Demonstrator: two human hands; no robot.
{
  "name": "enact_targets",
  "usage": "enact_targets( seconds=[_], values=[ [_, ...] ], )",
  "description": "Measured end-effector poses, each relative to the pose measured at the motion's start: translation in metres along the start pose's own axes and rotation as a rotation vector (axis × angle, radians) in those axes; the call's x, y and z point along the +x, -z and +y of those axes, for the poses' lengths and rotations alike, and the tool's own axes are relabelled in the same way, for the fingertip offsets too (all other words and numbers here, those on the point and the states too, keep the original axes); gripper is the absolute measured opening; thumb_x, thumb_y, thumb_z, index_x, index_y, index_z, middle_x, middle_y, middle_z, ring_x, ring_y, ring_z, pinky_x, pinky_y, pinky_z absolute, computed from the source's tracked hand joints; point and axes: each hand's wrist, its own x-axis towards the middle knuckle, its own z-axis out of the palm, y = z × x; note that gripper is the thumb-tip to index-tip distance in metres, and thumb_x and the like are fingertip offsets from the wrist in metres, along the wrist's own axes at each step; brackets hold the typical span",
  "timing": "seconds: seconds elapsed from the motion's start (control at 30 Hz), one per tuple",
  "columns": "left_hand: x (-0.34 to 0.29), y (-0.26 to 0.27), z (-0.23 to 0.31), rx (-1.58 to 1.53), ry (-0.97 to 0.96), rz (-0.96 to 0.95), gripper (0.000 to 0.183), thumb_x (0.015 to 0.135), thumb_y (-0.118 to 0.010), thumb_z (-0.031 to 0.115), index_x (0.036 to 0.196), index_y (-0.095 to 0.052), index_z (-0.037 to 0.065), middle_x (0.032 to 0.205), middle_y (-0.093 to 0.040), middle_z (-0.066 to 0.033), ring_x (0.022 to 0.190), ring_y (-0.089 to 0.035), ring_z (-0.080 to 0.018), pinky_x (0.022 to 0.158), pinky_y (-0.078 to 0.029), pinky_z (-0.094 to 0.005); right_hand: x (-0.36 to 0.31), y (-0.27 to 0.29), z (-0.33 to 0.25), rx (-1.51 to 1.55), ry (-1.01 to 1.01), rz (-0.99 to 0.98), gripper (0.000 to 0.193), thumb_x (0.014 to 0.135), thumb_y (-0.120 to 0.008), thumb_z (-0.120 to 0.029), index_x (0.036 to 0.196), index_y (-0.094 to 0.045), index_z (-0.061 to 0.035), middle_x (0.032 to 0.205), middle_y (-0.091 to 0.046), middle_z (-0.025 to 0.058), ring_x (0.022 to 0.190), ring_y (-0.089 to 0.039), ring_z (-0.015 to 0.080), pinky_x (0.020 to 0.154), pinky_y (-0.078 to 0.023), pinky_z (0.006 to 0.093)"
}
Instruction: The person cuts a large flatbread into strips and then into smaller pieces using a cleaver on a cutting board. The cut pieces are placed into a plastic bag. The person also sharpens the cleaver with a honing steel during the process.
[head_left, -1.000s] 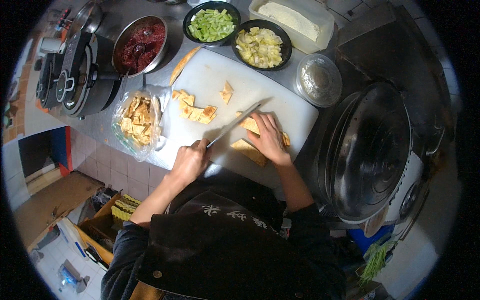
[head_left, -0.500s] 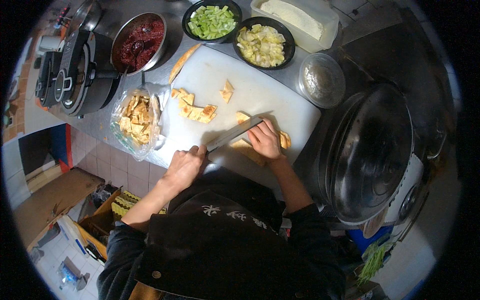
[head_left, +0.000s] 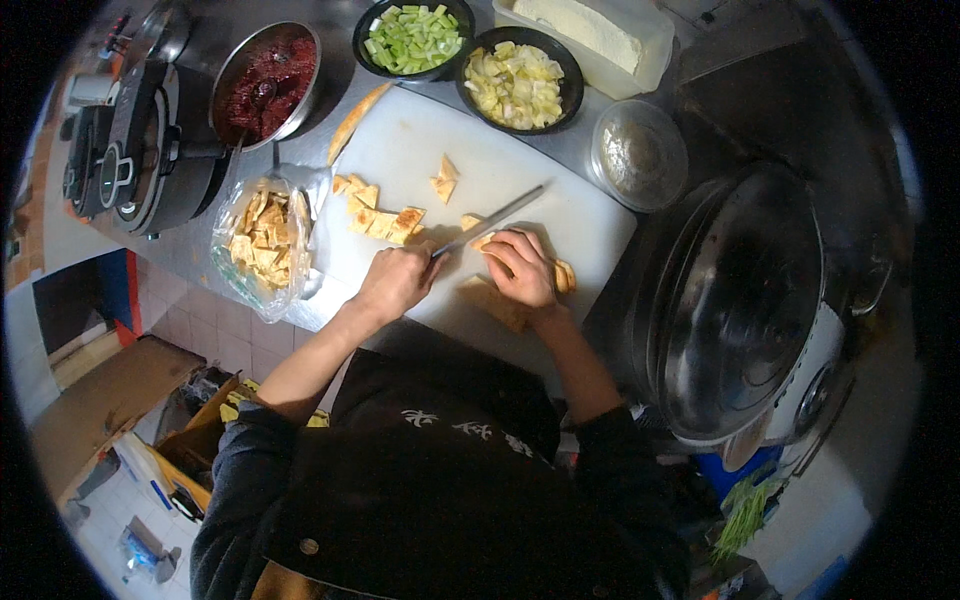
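Observation:
My left hand (head_left: 398, 278) is closed round the handle of a kitchen knife (head_left: 505, 212), its blade pointing up and to the right over a white cutting board (head_left: 420, 125). Beside the blade, my right hand (head_left: 522, 272) bends its fingers over a piece of browned flatbread (head_left: 565, 276), which shows at both sides of the hand. Another flatbread piece (head_left: 493, 302) lies below that hand. Cut flatbread pieces (head_left: 385, 222) are grouped at the board's left, with a few more bits (head_left: 444, 180) nearer the middle. A long strip (head_left: 357, 122) rests along the board's upper left edge.
Left of the board stand a plastic bag of cut flatbread (head_left: 262, 240), a metal bowl of dark red food (head_left: 268, 85) and a black cooker (head_left: 150, 150). Bowls of chopped green (head_left: 415, 40) and pale yellow vegetables (head_left: 518, 85) sit behind. A big dark lidded pan (head_left: 740, 310) is at right.
The knife has moved off to the upper right and its blade now points more steeply away. My left hand has risen slightly; the right hand's fingers have curled more over the flatbread.

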Motion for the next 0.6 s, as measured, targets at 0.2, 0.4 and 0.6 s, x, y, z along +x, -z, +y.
enact_targets(
  seconds=[0.2, 0.4, 0.6],
  values=[
    [-0.024, 0.014, 0.004, 0.016, 0.073, 0.016, 0.020, 0.097, -0.062, 0.020, 0.102, -0.067, 0.001, 0.073, -0.067, -0.0231, 0.065, -0.067, -0.0413, 0.061, -0.055, -0.0495, -0.004, 0.019, -0.017, -0.090, -0.196, -0.028, 0.047, 0.079, -0.080, -0.012, 0.123, -0.065, -0.0056, 0.128, -0.057, 0.0150, 0.110, -0.060, 0.0330, 0.094, -0.051, 0.0417],
    [-0.043, 0.013, -0.003, 0.027, 0.044, -0.046, 0.024, 0.099, -0.060, 0.022, 0.106, -0.066, -0.001, 0.080, -0.069, -0.0244, 0.068, -0.068, -0.0403, 0.065, -0.056, -0.0478, -0.017, 0.034, -0.001, -0.244, -0.209, -0.205, 0.049, 0.080, -0.077, -0.015, 0.124, -0.060, -0.0041, 0.121, -0.057, 0.0147, 0.114, -0.054, 0.0346, 0.101, -0.045, 0.0428],
    [-0.053, 0.012, -0.007, 0.021, 0.015, -0.017, 0.025, 0.097, -0.065, 0.021, 0.088, -0.069, -0.002, 0.075, -0.068, -0.0227, 0.063, -0.065, -0.0408, 0.061, -0.055, -0.0475, -0.028, 0.037, -0.009, -0.134, -0.256, -0.249, 0.044, 0.080, -0.078, -0.014, 0.119, -0.062, -0.0032, 0.117, -0.059, 0.0149, 0.112, -0.056, 0.0350, 0.098, -0.046, 0.0430]
  ],
)
